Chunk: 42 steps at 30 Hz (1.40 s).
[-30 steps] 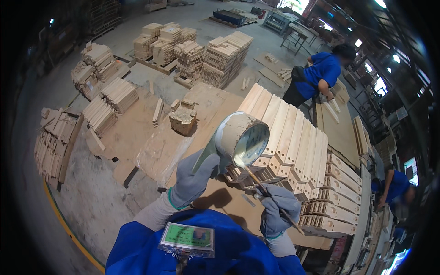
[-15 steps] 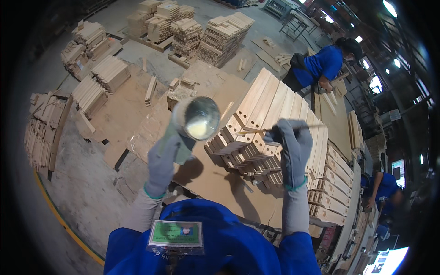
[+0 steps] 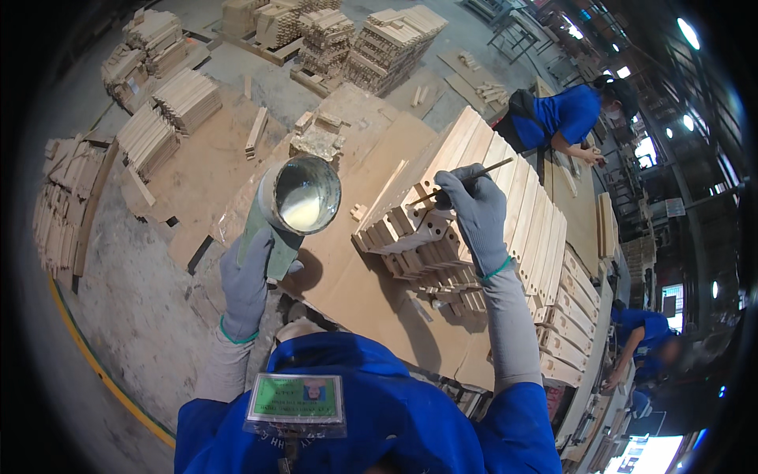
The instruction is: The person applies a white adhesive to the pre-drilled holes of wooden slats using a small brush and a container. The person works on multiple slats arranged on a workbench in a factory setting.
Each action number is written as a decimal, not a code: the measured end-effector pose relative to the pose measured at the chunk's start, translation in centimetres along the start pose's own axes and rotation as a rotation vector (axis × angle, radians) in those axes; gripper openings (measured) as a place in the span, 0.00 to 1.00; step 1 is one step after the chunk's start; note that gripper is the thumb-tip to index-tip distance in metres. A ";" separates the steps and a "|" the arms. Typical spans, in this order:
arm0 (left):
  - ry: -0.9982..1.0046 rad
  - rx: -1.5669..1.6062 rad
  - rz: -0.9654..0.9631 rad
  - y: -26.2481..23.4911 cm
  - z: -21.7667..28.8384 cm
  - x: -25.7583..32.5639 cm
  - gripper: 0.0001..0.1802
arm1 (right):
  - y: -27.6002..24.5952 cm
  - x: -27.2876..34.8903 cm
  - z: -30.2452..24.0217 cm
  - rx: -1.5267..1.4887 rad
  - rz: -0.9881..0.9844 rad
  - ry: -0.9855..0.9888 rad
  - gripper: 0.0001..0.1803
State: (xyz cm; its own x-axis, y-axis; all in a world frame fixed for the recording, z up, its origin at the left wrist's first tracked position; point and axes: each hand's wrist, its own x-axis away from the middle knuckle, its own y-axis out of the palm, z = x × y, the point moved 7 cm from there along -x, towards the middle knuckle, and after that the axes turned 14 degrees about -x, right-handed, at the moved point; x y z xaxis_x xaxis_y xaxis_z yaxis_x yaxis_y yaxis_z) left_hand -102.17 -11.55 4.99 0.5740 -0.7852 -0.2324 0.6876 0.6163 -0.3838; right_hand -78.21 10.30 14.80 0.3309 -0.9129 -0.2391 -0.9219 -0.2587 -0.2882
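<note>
My left hand [image 3: 246,280], gloved in grey, is closed around the green-grey handle [image 3: 264,241] of a round metal cup [image 3: 272,193]. The cup tilts toward me and shows a pale cream liquid [image 3: 302,213] at the bottom. In my gloved right hand [image 3: 478,207] is a thin stick [image 3: 496,167], pinched between the fingers. Its lower tip is at the drilled end of a light wooden piece [image 3: 450,167] in the stack in front of me. Whether the tip is inside a hole I cannot tell.
Brown board [image 3: 355,272] lies beneath the stack. More wooden parts [image 3: 564,347] sit to the right. Bundles of wood [image 3: 395,47] stand at the far side and left. A person in blue [image 3: 564,114] works at the far right, another [image 3: 643,336] at the near right.
My right hand has moved left and away from me, bringing the stick's tip onto the stack's far-left end pieces. The cup has shifted left with my left hand.
</note>
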 end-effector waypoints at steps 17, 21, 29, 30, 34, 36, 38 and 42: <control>0.039 -0.027 0.019 0.7 -0.1 -0.6 0.13 | -0.6 1.0 1.2 0.114 -0.059 -0.099 0.15; 0.045 -0.045 0.010 0.8 0.1 -0.8 0.12 | -0.6 0.4 0.3 0.081 -0.036 -0.027 0.16; 0.089 -0.077 -0.042 1.3 2.1 -1.5 0.14 | 0.1 -0.3 1.7 0.131 -0.080 -0.051 0.16; 0.044 -0.016 -0.058 1.4 1.9 -1.5 0.14 | 0.3 -0.4 1.7 0.140 -0.087 -0.062 0.16; -0.174 0.313 -0.100 2.5 1.4 -1.4 0.14 | 0.9 -0.3 0.6 0.037 -0.101 -0.029 0.15; -0.200 0.393 -0.117 3.0 1.5 -1.4 0.13 | 0.6 -0.4 0.1 0.087 -0.104 -0.012 0.14; -0.198 0.418 -0.126 3.4 1.6 -1.4 0.13 | 0.1 -0.3 0.1 0.069 -0.096 0.004 0.13; -0.145 0.428 -0.102 3.8 2.6 -1.6 0.13 | -1.0 1.0 -0.9 -0.190 -0.013 0.074 0.12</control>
State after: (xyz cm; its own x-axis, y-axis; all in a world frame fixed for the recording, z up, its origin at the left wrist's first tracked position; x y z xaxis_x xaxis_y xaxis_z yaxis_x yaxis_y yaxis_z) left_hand -99.32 -7.80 6.24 0.5292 -0.8453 -0.0739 0.8480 0.5298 0.0125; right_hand -77.19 9.35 15.69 0.3333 -0.9282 -0.1653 -0.9416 -0.3186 -0.1092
